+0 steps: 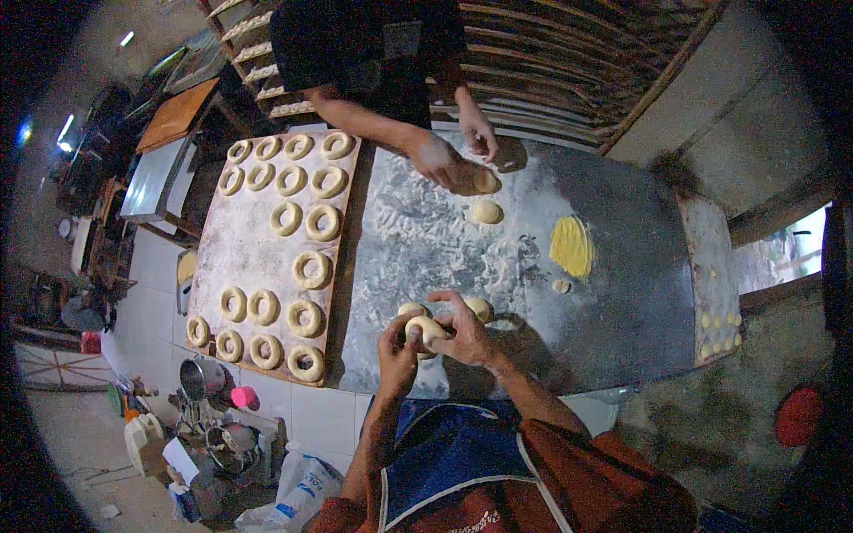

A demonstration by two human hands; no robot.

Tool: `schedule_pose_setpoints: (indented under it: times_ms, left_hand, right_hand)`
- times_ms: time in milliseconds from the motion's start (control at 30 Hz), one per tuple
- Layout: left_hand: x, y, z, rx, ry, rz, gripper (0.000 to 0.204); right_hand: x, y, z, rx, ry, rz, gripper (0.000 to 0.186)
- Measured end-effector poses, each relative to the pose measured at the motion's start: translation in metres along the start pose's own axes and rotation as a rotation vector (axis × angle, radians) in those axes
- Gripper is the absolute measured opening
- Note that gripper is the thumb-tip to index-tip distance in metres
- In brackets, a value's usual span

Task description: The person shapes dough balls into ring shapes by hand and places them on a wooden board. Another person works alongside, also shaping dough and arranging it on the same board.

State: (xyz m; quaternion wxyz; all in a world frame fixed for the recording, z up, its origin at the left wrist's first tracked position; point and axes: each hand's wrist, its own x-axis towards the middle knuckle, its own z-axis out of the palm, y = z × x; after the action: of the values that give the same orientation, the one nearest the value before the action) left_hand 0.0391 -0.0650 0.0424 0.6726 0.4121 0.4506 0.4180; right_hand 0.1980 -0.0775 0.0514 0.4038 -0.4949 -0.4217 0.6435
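Note:
My left hand (397,348) and my right hand (466,335) are closed together around a pale piece of dough (424,331) above the near edge of the floured table (613,329). The fingers of both hands press on it from either side. Right behind my hands lie a dough ball (480,309) and, partly hidden, another dough ball (412,308). Across the table, a co-worker's hand (442,163) is over a dough piece (486,181), and a dough ball (487,211) rests just in front of it.
To the left, a wooden board (240,209) carries several dough rings (305,317). A yellow spread patch (571,247) and a small dough scrap (562,286) lie on the table's right half. Another board (706,240) with small dough pieces stands at the far right. Slatted racks (542,62) rise behind the co-worker.

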Motion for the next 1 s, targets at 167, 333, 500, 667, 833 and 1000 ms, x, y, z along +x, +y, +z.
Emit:
schedule_pose_setpoints:
  times_ms: [167, 333, 500, 667, 833, 1000]
  left_hand:
    - [0.001, -0.013, 0.01, -0.191, -0.162, -0.082, 0.038]
    - [0.003, -0.036, 0.023, -0.271, 0.057, -0.017, 0.037]
    - [0.024, -0.041, 0.029, -0.38, 0.133, 0.108, 0.016]
    - [0.041, -0.049, 0.035, 0.839, 0.308, 0.575, 0.028]
    - [0.046, -0.054, 0.028, -0.763, 0.168, -0.174, 0.034]
    - [0.04, -0.044, 0.025, 0.031, 0.172, 0.081, 0.036]
  right_hand:
    - [-0.002, 0.02, -0.03, 0.371, -0.147, -0.171, 0.055]
    - [0.018, 0.035, -0.041, -0.678, 0.243, -0.169, 0.043]
    - [0.011, 0.033, -0.035, 0.134, 0.2, -0.019, 0.044]
    - [0.027, 0.065, -0.016, -0.676, 0.369, -0.254, 0.061]
    - [0.035, 0.093, -0.013, -0.55, 0.476, -0.221, 0.066]
    - [0.019, 0.067, -0.003, -0.911, 0.34, -0.294, 0.055]
